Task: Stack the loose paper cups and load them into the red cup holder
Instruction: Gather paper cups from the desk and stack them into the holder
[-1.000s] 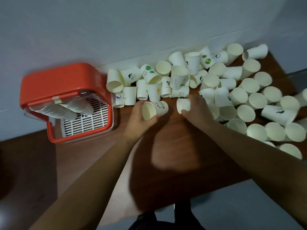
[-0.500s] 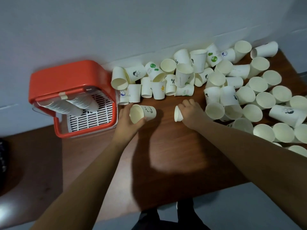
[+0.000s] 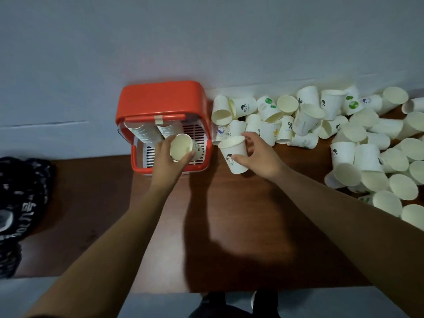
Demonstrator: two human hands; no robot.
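The red cup holder [image 3: 160,99] stands against the wall with two slanted stacks of cups [image 3: 146,134] inside. My left hand [image 3: 168,159] grips a white paper cup [image 3: 183,146] in front of the holder's open side, its mouth turned toward me. My right hand [image 3: 261,154] holds another white cup [image 3: 235,154] with a dark print, tilted, just right of the holder. A large heap of loose paper cups [image 3: 344,125] covers the table to the right.
The brown wooden table [image 3: 229,226] runs along a grey wall. A lower brown surface on the left carries a black printed cloth [image 3: 20,203]. My shoes show beneath the table's front edge.
The view has swung left. My left hand carried its cup leftward to the holder's opening. My right hand moved left, and the cup in it now shows as larger, with a dark print.
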